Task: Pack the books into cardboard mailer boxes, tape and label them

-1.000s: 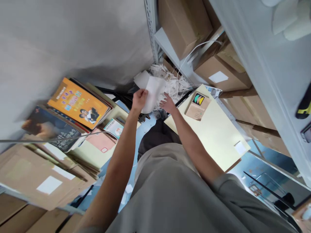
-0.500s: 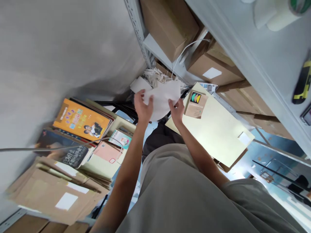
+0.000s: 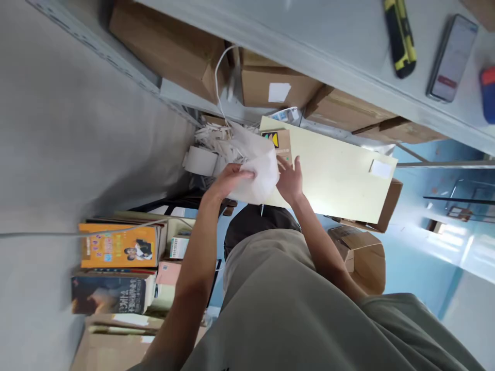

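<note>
A thin white sheet (image 3: 258, 172), bent and curling, hangs in front of me. Gripping its left edge, my left hand (image 3: 231, 180) has the thumb pressed over it. My right hand (image 3: 289, 181) is open beside the sheet's right edge, its fingers apart; whether a fingertip touches the sheet I cannot tell. Just beyond that hand lies a brown card packet (image 3: 285, 143) with a black, coloured top, partly covered by the sheet. It rests on a pale yellow board (image 3: 332, 170). Behind the sheet are a heap of white paper strips (image 3: 216, 135) and a white roll-like piece (image 3: 200, 161).
A grey shelf (image 3: 309, 31) crosses above, bearing a yellow-black utility knife (image 3: 401, 38) and a phone (image 3: 452, 59). Cardboard boxes (image 3: 278, 82) fill the level below. Stacked books (image 3: 116, 245) stand at left, crossed by a grey cable (image 3: 46, 235). An open carton (image 3: 363, 257) sits lower right.
My view has turned, and the shelf now spans the top. The right hand has let go of the sheet and spread its fingers; the sheet, still in my left hand, has curled.
</note>
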`<state>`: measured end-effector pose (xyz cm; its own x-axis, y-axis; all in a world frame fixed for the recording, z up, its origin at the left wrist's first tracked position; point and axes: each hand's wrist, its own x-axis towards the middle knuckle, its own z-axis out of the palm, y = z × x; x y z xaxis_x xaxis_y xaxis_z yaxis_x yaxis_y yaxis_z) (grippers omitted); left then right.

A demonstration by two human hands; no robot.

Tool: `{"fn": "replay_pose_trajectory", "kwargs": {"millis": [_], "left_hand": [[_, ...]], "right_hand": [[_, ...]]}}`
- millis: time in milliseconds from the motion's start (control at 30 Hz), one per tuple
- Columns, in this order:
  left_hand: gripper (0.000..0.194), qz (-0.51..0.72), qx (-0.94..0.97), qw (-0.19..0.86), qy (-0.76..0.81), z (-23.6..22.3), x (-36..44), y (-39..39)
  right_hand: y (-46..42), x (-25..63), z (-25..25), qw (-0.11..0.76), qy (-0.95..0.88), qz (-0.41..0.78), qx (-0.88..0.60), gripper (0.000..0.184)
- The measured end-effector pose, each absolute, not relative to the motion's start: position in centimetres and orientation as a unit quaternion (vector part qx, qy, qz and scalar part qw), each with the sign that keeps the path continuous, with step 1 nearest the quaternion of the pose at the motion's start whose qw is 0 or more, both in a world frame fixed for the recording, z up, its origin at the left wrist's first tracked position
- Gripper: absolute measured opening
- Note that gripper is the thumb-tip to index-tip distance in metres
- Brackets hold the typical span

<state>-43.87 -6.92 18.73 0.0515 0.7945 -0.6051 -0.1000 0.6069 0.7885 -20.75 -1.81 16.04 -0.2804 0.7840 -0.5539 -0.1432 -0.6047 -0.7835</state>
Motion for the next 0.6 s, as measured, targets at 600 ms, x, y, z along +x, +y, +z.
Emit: {"fn": "replay_pose_trajectory", "kwargs": {"millis": [600], "left_hand": [[0.056,0.234,0.684,0.276,0.633,23.8,-23.7,-2.7]], "right_hand": [[-1.6,-2.4,17.9,0.453,-0.271,0.626,-0.574,0.053]]}}
